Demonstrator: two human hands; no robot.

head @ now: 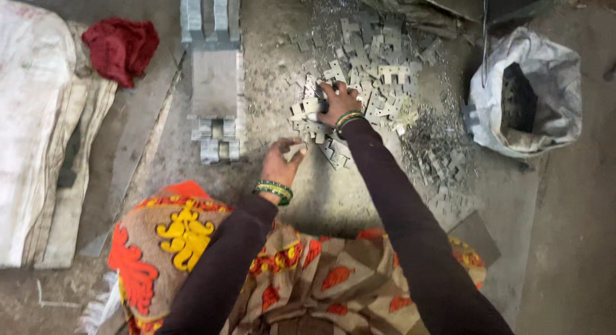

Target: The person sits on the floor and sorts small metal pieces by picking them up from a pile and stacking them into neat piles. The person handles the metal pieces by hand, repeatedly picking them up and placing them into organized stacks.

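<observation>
A loose heap of small flat grey metal stampings [378,65] lies on the dusty floor ahead of me. My right hand [338,103] reaches into its near edge, fingers spread and pressed down on several pieces. My left hand [281,163] hovers lower and to the left, fingers curled around what looks like one small metal piece. Both wrists wear green and gold bangles over dark sleeves. To the left stand neat stacked rows of the same stampings [215,78], running from the top of the view down to a low pile near my left hand.
A grey-white sack [536,94] with its mouth open sits at the right, stampings inside. White sacks [38,123] and a red cloth [120,47] lie at the left. Metal shavings [436,149] scatter right of the heap. My patterned garment [192,245] covers my knees below.
</observation>
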